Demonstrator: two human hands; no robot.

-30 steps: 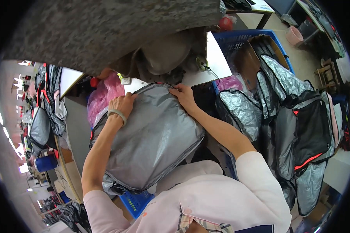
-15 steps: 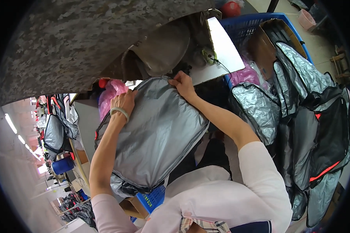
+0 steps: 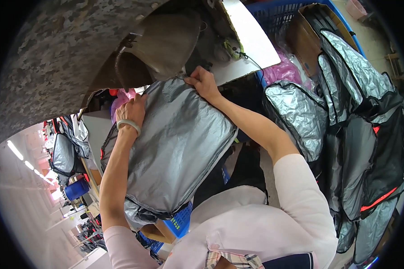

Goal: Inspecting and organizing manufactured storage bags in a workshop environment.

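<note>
A grey-silver fabric bag (image 3: 175, 143) with dark piped edges spreads in front of me, its lower end hanging over my lap. My left hand (image 3: 132, 112), with a pale bangle at the wrist, has its fingers closed on the bag's far left edge. At the far edge, my right hand (image 3: 204, 84) pinches the rim between thumb and fingers. That far edge reaches a rounded grey-brown machine body (image 3: 166, 45), where its corner is partly hidden.
A camouflage-patterned surface (image 3: 63, 54) fills the upper left. Beyond my right hand is a white tabletop (image 3: 251, 45) with a cord. A blue crate (image 3: 274, 13) holds a cardboard box (image 3: 300, 40). Silver-lined bags (image 3: 296, 116) pile up at right; pink plastic (image 3: 121, 101) lies behind my left hand.
Both hands and the bag have shifted slightly left and up in the picture. The machine and surroundings have shifted too, as the view moved. Both hands keep hold of the bag.
</note>
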